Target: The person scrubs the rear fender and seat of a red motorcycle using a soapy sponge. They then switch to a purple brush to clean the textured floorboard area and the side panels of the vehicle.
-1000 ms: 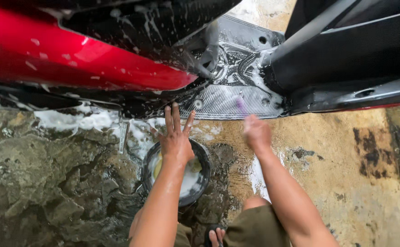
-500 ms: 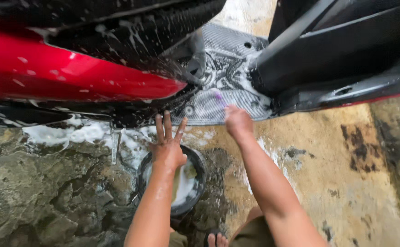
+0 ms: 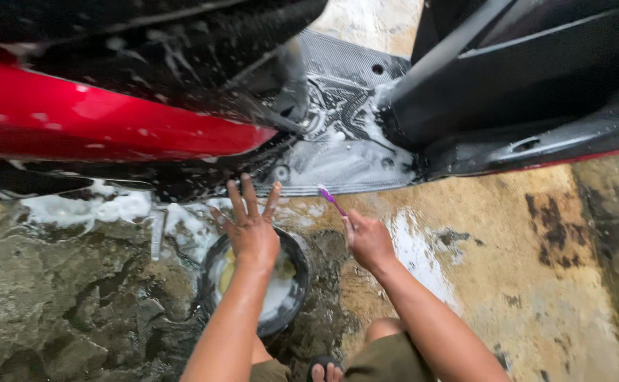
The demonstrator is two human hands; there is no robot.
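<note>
Down near me there's my sandal toe (image 3: pixel 325 370) on the wet floor (image 3: pixel 522 297). Just past it sits a black bowl (image 3: pixel 289 297) of soapy water. My left hand (image 3: pixel 253 230) hovers over its far rim, fingers (image 3: pixel 242 198) spread wide, holding nothing. My right hand (image 3: pixel 368 240), just right of the bowl, has its fingers closed around a purple toothbrush (image 3: pixel 331 200), bristles pointing far-left. Beyond that is the scooter's sudsy footboard (image 3: pixel 345 141), red panel (image 3: pixel 97 120) on the left.
</note>
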